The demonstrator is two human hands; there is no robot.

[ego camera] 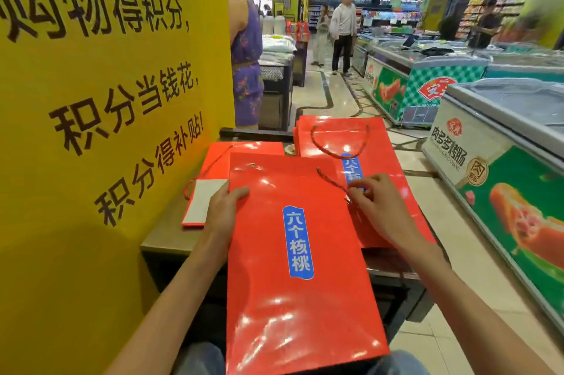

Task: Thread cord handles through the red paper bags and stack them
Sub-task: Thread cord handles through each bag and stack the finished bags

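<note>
At frame centre, a red paper bag [293, 252] is steadied flat on the counter [164, 234] by the left hand [224, 210], fingers gripping its edge. A cord [332, 182] is pinched by the right hand [377, 206], evidently for threading. Finished bags [375, 142] are stacked upper right.

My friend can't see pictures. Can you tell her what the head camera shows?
A person's left hand holds a flat red paper bag by its edge while the right hand pinches a red cord near the bag's top. More red bags lie behind on a counter in a supermarket.
</note>
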